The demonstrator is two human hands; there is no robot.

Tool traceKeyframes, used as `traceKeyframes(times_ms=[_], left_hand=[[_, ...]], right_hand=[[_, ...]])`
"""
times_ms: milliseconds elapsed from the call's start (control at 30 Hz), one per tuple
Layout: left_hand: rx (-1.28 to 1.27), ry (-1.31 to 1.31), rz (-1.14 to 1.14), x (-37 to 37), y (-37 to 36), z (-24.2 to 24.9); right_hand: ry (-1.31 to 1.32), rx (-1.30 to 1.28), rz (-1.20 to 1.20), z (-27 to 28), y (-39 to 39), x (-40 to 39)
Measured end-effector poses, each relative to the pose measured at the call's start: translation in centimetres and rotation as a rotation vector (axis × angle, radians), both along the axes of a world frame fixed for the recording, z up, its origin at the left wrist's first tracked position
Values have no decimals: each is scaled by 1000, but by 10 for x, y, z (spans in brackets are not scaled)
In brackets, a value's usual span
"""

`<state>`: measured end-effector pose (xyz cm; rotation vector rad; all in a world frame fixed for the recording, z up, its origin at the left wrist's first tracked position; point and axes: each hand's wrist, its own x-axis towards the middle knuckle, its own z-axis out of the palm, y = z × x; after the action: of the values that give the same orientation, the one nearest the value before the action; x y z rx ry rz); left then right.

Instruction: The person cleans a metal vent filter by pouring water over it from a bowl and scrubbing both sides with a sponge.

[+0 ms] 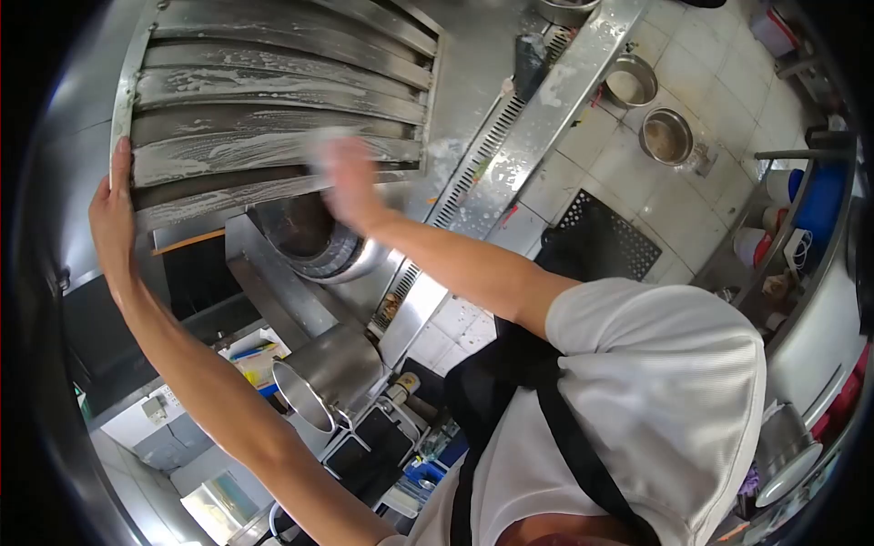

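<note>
A slatted metal baffle filter, streaked with white foam, stands tilted above the stove counter. My left hand is closed on its left edge near the lower corner, fingers partly hidden behind the frame. Over the lower right slats, my right hand is smeared by motion. Something pale shows at its fingertips, but I cannot make out whether it is a held thing or foam. Below the filter sits a dark round wok burner.
A slotted drain channel runs along the wet steel counter edge. Two metal bowls and a perforated black mat lie on the tiled floor. A steel pot lies on its side nearby. Shelves stand at right.
</note>
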<state>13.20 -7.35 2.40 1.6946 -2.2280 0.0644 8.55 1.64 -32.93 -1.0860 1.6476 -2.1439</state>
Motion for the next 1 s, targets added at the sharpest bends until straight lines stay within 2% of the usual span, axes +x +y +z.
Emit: traceKeyframes(times_ms=[33,67,100,200,233,267,300,367,433,467,500,533,567,633,667,700,733,767,800,833,867,933,1000], left_hand=[[-13,-1,-3,0,-1,2],[1,17,-18,1,-1,-1],[21,21,-42,1,0,-1],[19,-42,-24,3,2,6],[45,-79,-29,0,-2,8],[43,-154,-39,4,-15,12],[47,-151,-62,6,-20,10],[-39,-145,-162,9,-26,5],[9,-160,-172,21,-53,6],[38,-146,-144,25,-61,4],[46,-154,-140,23,-59,-1],[56,-58,-161,22,-53,-6],[64,37,-188,20,-52,-8],[122,70,-134,32,-67,-8],[65,21,-205,32,-72,-9],[-4,-32,-269,32,-72,-4],[-9,-56,-226,32,-65,-1],[-1,-84,-198,25,-54,0],[-28,-116,-169,14,-35,1],[-41,-8,-275,18,-41,-2],[-70,17,-269,11,-26,-2],[-21,-18,-219,4,-3,-1],[-41,-44,-182,-3,-4,16]], right_hand=[[-42,192,-375,-78,-8,27],[-380,327,-108,-163,-9,21],[-249,532,-213,-217,-14,23],[-371,368,-186,-111,-20,-2],[-334,136,-314,-68,-38,12],[-495,-122,-233,-3,-35,16],[-263,-264,-214,37,-36,19],[-217,-329,-82,62,-23,18],[-227,-156,-255,-13,-25,27],[-216,89,-303,-77,-35,27],[-444,288,-194,-152,-31,18],[-673,490,-75,-197,-23,18],[-686,499,-72,-194,-24,28],[-594,267,-177,-182,-36,33],[-557,180,-192,-180,-41,34],[-328,244,-250,-187,-46,31],[-102,307,-317,-191,-43,31],[-111,292,-307,-179,-28,29],[-130,259,-110,-158,-15,4],[-131,220,83,-129,-15,-19],[-117,53,22,-92,-31,-15],[-136,-254,29,59,-30,-38],[120,-572,-13,145,-54,-48]])
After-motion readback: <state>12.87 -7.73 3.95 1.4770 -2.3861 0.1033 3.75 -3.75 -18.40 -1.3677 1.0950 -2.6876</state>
